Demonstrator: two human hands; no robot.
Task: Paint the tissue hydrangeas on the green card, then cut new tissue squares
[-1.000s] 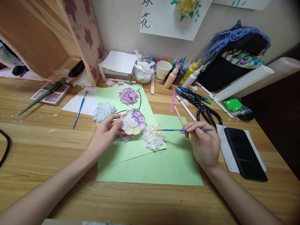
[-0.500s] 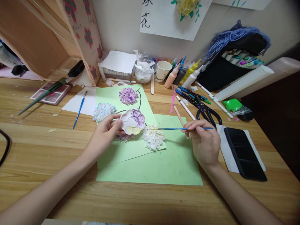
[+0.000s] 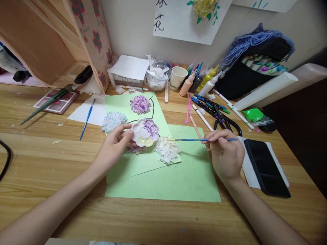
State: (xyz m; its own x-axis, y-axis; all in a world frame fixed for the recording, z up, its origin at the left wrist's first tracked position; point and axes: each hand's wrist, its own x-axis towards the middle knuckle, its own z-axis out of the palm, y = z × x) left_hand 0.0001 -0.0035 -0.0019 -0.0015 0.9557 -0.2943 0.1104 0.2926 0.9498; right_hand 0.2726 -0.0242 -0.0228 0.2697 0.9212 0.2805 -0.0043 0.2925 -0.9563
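Observation:
My left hand point(image 3: 118, 141) grips the edge of a white flower-shaped paint palette point(image 3: 139, 128), its wells holding purple and pale yellow paint. In my right hand point(image 3: 226, 154) a thin blue paintbrush point(image 3: 192, 140) lies nearly level, its tip over the upper part of a white, faintly yellow paper flower point(image 3: 167, 151). Whether the bristles touch the petals I cannot tell. A purple flower point(image 3: 140, 104) and a light blue one point(image 3: 114, 121) sit on green paper point(image 3: 163, 182). The palette partly covers another purple flower point(image 3: 136, 150).
Paint bottles point(image 3: 187, 84), a paper cup point(image 3: 178, 77) and a bowl of paper scraps point(image 3: 157, 80) line the wall. Black scissors point(image 3: 224, 119) and pens lie right of the green paper. A phone-like black object point(image 3: 267, 166) is by my right hand; a second brush point(image 3: 87, 119) lies left.
My right hand has shifted slightly to the right, drawing the paintbrush back with it. The left hand and the palette stay in place.

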